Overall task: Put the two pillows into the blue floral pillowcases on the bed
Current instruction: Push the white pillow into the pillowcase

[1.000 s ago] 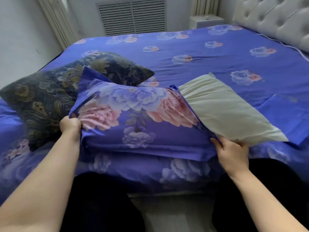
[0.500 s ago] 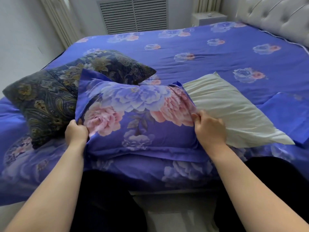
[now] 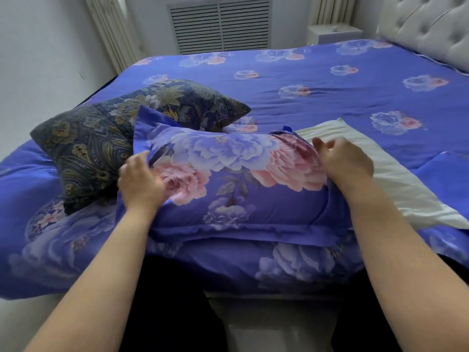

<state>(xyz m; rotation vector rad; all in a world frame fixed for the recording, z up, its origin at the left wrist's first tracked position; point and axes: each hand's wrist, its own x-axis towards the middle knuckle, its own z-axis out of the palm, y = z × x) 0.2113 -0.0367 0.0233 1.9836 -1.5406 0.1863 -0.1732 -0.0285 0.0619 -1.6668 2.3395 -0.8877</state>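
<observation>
Left hand (image 3: 140,182): fingers curled, grasping the closed end of the blue floral pillowcase (image 3: 228,179) at about 9 o'clock of the case; thumb lies on the pink flower print.
Right hand (image 3: 346,162): back of the hand up, fingers bent over the gathered open edge of the pillowcase at 3 o'clock, bunching the fabric where it meets the white pillow (image 3: 396,184).
Arms: both forearms reach forward from the lower frame edge, angled inward.
White pillow: partly inside the case; its bare part protrudes toward 3 o'clock on the bed (image 3: 330,97).
Dark paisley pillow (image 3: 106,141): lies at 10 o'clock, touching the case.
Headboard (image 3: 431,24): tufted, at 1 o'clock.
</observation>
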